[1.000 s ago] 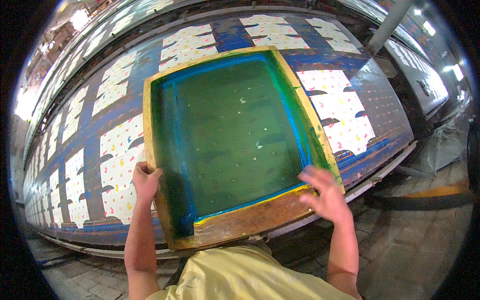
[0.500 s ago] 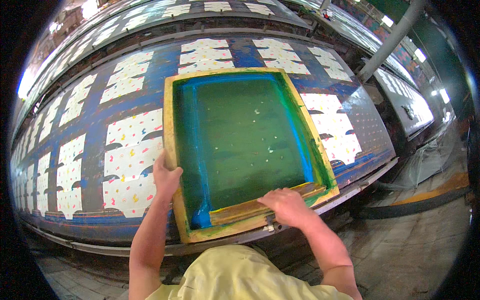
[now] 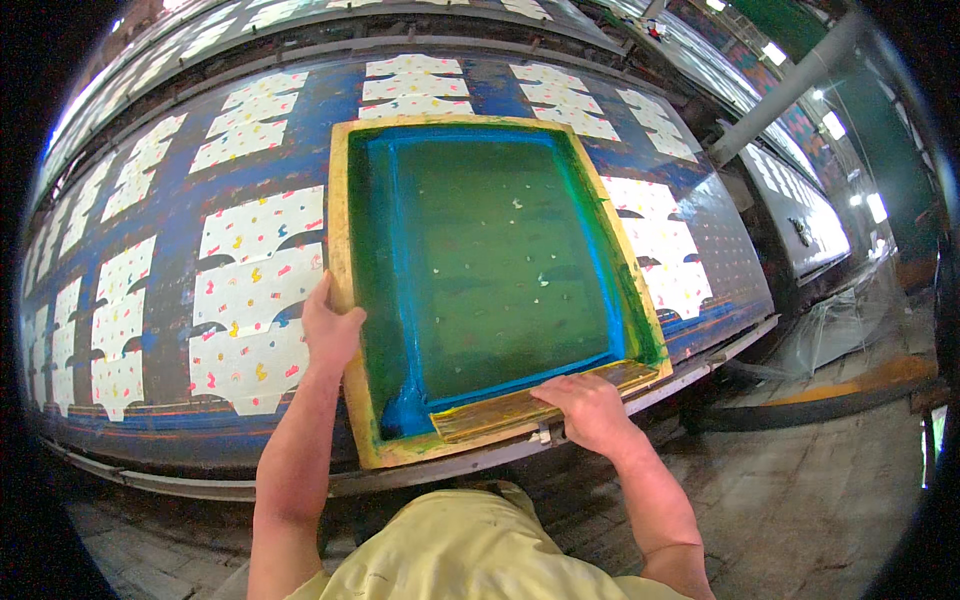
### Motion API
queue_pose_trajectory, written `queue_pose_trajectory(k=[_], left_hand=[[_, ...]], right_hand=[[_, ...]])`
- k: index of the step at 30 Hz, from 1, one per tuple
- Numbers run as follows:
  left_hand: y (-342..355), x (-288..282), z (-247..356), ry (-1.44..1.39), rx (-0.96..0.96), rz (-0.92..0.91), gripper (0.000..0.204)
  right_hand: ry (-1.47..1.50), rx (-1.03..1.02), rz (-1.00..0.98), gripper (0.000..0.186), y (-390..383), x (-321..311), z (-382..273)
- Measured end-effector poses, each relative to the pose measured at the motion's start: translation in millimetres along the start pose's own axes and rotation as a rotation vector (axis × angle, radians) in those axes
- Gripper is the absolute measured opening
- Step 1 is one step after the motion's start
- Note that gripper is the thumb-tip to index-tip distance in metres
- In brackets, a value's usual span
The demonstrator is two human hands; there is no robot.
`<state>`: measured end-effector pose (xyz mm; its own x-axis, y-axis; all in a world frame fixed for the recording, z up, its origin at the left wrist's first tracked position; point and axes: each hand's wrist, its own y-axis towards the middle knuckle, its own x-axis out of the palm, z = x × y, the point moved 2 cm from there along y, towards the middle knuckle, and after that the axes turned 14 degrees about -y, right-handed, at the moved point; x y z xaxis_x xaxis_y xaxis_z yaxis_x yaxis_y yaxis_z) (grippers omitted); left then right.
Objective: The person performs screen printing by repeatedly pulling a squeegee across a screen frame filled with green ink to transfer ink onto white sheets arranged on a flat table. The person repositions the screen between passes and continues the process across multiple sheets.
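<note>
A wooden-framed printing screen [image 3: 342, 230] with green mesh and blue edging lies on the long table, over white printed fabric pieces. My left hand [image 3: 331, 325] is closed round the left rail of its frame, thumb on top. At the near end of the mesh, my right hand [image 3: 590, 408] grips a long wooden squeegee [image 3: 490, 415] by its upper edge. The squeegee lies along the near rail, tilted toward me, with yellow-green ink stains on it. Small white specks dot the mesh.
Rows of white fabric pieces with small coloured motifs [image 3: 258, 290] cover the blue-stained table [image 3: 170, 290]. A metal rail [image 3: 450, 475] runs along its near edge. Further printing tables stand beyond. At the right are a slanting grey pole [image 3: 790, 90] and crumpled clear plastic sheeting [image 3: 835, 325].
The squeegee has drawn slightly nearer to me and tipped back, baring a blue strip along the mesh's near end. My left hand keeps its hold on the frame.
</note>
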<state>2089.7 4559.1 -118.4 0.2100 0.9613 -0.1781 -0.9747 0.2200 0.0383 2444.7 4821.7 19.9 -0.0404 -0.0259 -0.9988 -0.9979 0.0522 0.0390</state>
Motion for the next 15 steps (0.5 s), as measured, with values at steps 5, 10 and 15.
queue_pose_trajectory(k=[5,10,15], left_hand=[[-0.3,-0.5,6.7,-0.063,0.007,-0.002,0.088],[-3.7,-0.2,18.1,0.002,0.028,0.004,0.089],[-7.9,2.3,26.1,-0.045,0.006,-0.016,0.088]], right_hand=[[0.039,-0.006,0.034,0.05,-2.2,3.4,3.2],[-0.021,-0.075,0.028,0.05,-4.6,10.5,9.5],[-0.038,-0.052,0.091,0.048,0.3,24.4,14.5]])
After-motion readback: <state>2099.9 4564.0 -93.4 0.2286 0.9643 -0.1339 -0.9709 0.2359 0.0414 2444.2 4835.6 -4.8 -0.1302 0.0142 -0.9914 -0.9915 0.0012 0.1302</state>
